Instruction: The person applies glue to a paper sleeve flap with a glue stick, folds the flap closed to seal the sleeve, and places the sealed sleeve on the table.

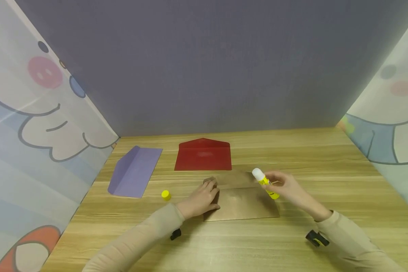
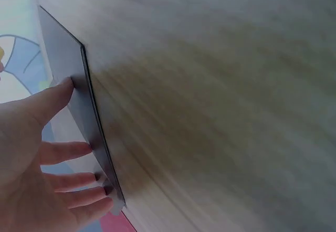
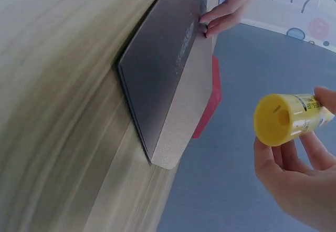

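Note:
A brown envelope (image 1: pixel 244 204) lies on the table with its flap (image 1: pixel 236 179) folded out toward the back. My left hand (image 1: pixel 200 199) rests on its left end, fingers fairly straight and fingertips touching the paper. Over the right part of the envelope, my right hand (image 1: pixel 287 189) pinches a yellow glue stick (image 1: pixel 271 192) between thumb and fingers. The stick is tilted, its white end up and to the left; its hollow yellow base faces the camera in the right wrist view. A whitish smear (image 3: pixel 185 43) marks the envelope's body near the flap fold.
A yellow cap (image 1: pixel 166 195) stands left of my left hand. Behind the brown envelope lies a red envelope (image 1: pixel 203 158) with its flap up; a purple envelope (image 1: pixel 139 172) lies at the far left. A grey panel (image 1: pixel 224 68) rises at the table's back edge.

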A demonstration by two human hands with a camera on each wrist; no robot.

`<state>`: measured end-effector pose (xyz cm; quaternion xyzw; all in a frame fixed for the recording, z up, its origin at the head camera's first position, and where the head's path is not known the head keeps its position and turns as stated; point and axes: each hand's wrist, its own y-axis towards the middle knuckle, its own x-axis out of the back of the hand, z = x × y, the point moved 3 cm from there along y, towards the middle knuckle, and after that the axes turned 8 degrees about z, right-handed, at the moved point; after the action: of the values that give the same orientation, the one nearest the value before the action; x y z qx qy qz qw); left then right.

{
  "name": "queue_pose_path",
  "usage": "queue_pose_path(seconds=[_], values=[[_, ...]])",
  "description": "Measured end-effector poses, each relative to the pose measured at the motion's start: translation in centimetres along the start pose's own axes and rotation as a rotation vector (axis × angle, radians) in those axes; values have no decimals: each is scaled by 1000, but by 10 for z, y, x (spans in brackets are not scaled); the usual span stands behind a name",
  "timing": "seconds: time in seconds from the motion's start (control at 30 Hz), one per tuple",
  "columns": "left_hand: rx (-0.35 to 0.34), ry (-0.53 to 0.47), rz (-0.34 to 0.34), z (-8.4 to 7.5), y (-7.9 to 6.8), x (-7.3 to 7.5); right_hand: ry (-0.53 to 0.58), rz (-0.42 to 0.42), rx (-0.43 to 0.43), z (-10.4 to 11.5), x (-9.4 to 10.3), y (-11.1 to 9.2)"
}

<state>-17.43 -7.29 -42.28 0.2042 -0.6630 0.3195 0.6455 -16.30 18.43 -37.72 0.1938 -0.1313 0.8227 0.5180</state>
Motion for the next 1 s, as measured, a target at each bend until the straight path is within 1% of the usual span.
queue_pose_path(seconds=[0.1,0.2,0.3,0.43,0.6,0.77,1.0], values=[[5,-43,28,2,0,-2,-33,24,29,2,-1,1],[3,-73,45,3,0,-3,-108,28,79,5,-3,3],[5,-87,61,5,1,-5,-202,9,132,7,-6,5],[11,-98,80,6,1,-6,-272,-14,154,8,-10,8],[18,-100,98,6,2,-7,-278,-43,115,10,-12,12],[16,-102,98,7,2,-7,-256,-68,68,12,-14,18],[15,-116,98,7,2,-6,-204,-79,4,14,-15,24]])
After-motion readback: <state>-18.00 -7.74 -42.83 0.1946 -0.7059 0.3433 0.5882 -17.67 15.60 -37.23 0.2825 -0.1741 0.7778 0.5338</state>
